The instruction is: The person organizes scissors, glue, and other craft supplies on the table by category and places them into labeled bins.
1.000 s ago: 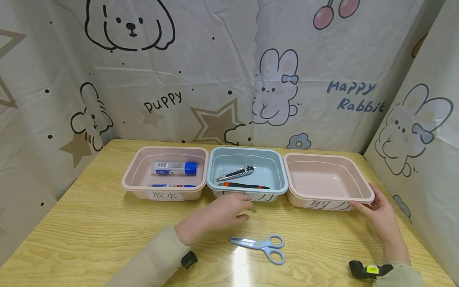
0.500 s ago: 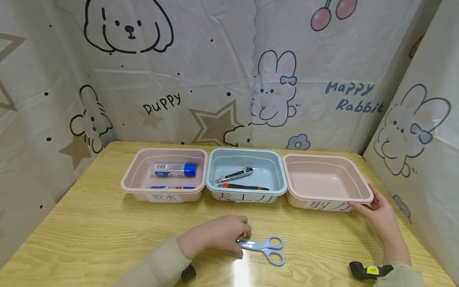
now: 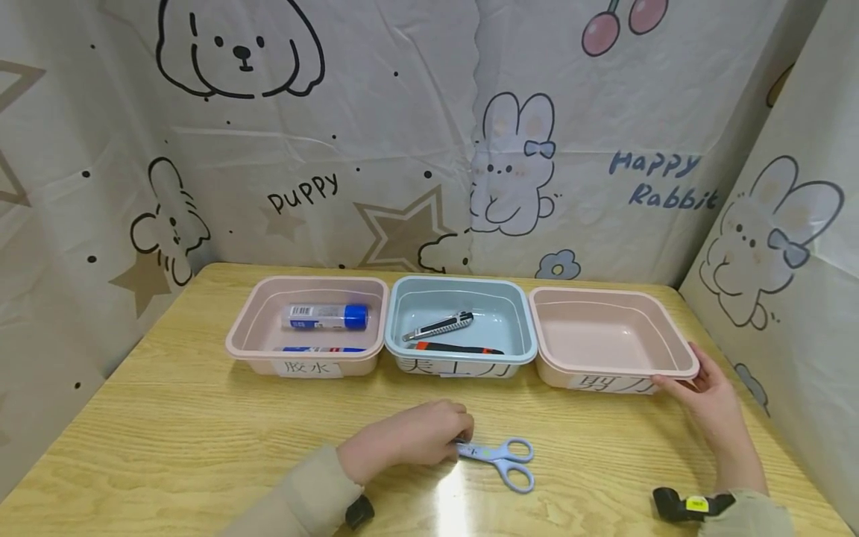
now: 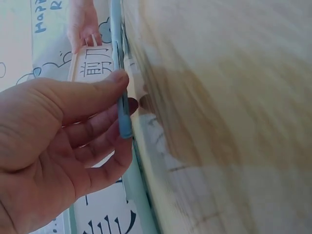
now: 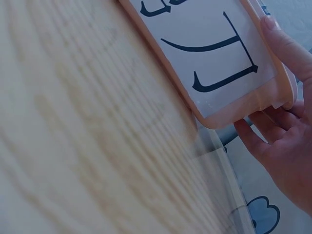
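Note:
My left hand [image 3: 419,434] pinches the light-blue scissors [image 3: 491,452] by the blade end, thumb against the fingers; the handle loops point right. In the left wrist view the scissors [image 4: 125,124] stand edge-on between thumb and fingertips, close over the wooden table. My right hand [image 3: 716,406] grips the front right corner of the right pink bin [image 3: 590,332], thumb at the front rim and fingers round the side. That bin holds nothing visible and has a label [image 3: 607,382] on its front. In the right wrist view the fingers [image 5: 273,129] lie along the bin's end.
A blue bin [image 3: 499,321] in the middle holds a grey utility knife [image 3: 439,326] and an orange-black one [image 3: 456,348]. The left pink bin [image 3: 262,321] holds a glue stick [image 3: 325,316] and another blue-white item. A patterned cloth [image 3: 376,149] hangs behind the table [image 3: 201,447].
My left hand came down from near the blue bin toward me, reached the scissors and now pinches their blades. The right hand stays on its bin.

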### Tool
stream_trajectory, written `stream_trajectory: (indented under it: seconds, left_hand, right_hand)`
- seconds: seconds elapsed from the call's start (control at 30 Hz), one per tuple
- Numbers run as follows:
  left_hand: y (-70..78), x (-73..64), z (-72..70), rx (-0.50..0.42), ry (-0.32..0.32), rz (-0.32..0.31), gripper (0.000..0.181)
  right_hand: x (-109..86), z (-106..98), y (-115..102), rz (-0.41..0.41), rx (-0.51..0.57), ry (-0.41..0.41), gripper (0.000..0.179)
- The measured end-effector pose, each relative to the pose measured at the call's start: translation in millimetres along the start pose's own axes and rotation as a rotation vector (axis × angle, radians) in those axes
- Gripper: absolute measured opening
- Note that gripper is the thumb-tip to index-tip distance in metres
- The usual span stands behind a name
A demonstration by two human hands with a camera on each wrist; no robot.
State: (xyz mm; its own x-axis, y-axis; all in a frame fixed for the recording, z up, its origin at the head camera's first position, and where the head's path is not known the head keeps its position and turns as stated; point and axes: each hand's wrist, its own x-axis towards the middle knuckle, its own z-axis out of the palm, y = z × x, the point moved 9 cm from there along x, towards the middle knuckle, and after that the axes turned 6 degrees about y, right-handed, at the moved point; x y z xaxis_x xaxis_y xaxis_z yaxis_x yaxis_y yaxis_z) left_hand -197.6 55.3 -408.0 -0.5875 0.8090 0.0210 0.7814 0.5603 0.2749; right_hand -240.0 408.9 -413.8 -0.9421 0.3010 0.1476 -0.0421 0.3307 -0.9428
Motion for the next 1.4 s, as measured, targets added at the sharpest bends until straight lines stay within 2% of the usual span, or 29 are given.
stream_trajectory:
  seconds: [0.27,0.37,0.5,0.67,0.83,0.97,1.2,1.27,1.4]
  left_hand:
    - [5.5,11.4,-7.8,0.049,0.115,0.019,0.016]
    - [8.1,17.0,-15.5,0.052,0.162,0.02,0.016]
    - [12.7,24.6,-25.9,0.056,0.217,0.029,0.016]
    - [17.4,35.7,-37.4,0.037,0.304,0.039,0.016]
    - [19.0,48.8,-51.3,0.032,0.368,0.015,0.016]
    - [20.7,62.1,-61.0,0.019,0.387,-0.014,0.016]
    - [20.9,84.5,-67.4,-0.022,0.396,-0.078,0.02]
    - [21.0,89.7,-69.4,-0.022,0.398,-0.084,0.02]
    - [19.7,102.0,-71.8,-0.001,0.393,-0.084,0.021]
  right_hand:
    - [1.2,0,1,-0.006,0.02,0.004,0.083]
    - [0.8,-1,0,-0.011,-0.013,0.009,0.083]
    - [1.3,-1,1,-0.01,0.0,0.008,0.084]
    - [2.0,0,1,-0.02,0.069,0.003,0.083]
    - [1.6,0,0,-0.025,0.112,-0.001,0.083]
    - [1.1,-1,1,-0.02,0.073,0.005,0.082]
    - [0.7,-2,1,-0.027,-0.131,0.015,0.081]
    - [0.5,-1,0,-0.029,-0.093,0.013,0.081]
    - [-0.3,1,-2,-0.024,0.078,0.0,0.081]
